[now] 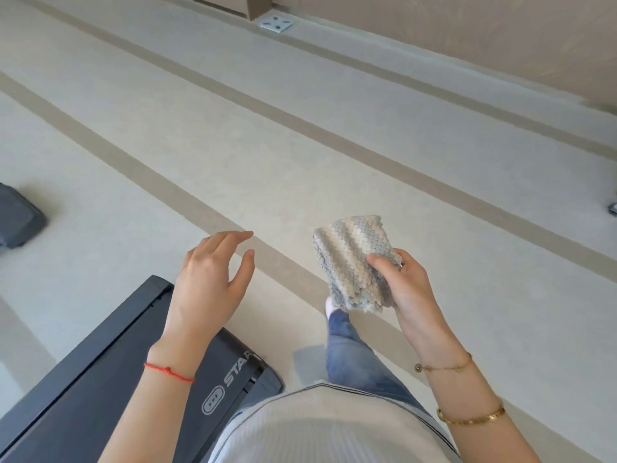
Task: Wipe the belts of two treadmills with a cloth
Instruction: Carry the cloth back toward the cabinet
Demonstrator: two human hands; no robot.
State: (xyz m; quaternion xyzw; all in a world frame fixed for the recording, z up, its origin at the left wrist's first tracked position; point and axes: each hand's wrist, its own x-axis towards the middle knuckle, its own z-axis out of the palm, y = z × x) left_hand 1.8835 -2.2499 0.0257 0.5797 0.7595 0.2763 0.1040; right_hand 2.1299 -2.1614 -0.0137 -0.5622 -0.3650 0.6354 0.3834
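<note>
We grip the folded cloth (355, 262) in our right hand (405, 285), out over the floor (300, 145). The nearer treadmill (100, 379) lies down-left, its long axis slanting lower left to upper right, directly beneath our relaxed, empty left hand (208, 279).

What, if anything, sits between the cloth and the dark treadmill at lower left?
Nothing visible. The grey-and-cream knitted cloth is held in the right hand; only the empty left hand hovers over the dark grey treadmill, easily moved aside.
</note>
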